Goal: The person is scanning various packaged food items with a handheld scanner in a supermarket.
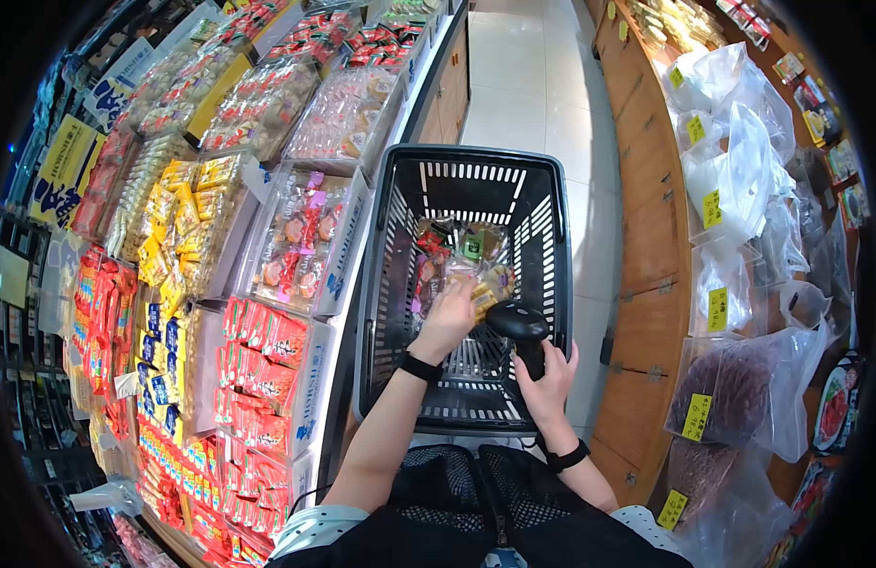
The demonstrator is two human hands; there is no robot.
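A black shopping basket [542, 163] stands in front of me with several small wrapped snack packets [430, 239] in its bottom. My left hand [453, 310] reaches down into it, fingers drawn together at a clear snack packet [461, 269]; the fingertips are partly lost against the shiny wrapping. Yellow-brown packets [495, 284] lie just to the right of that hand. In my right hand [549, 381] is a black handheld scanner [516, 323], gripped by its handle near the basket's right side, its head over the basket.
Along the left runs a sloping shelf of clear bins with red candy packets [258, 374], yellow packets [177, 213] and clear-wrapped snacks [343, 118]. A wooden cabinet [646, 246] lines the right, topped with large plastic bags [731, 180] bearing yellow labels. Between them is a tiled aisle [523, 85].
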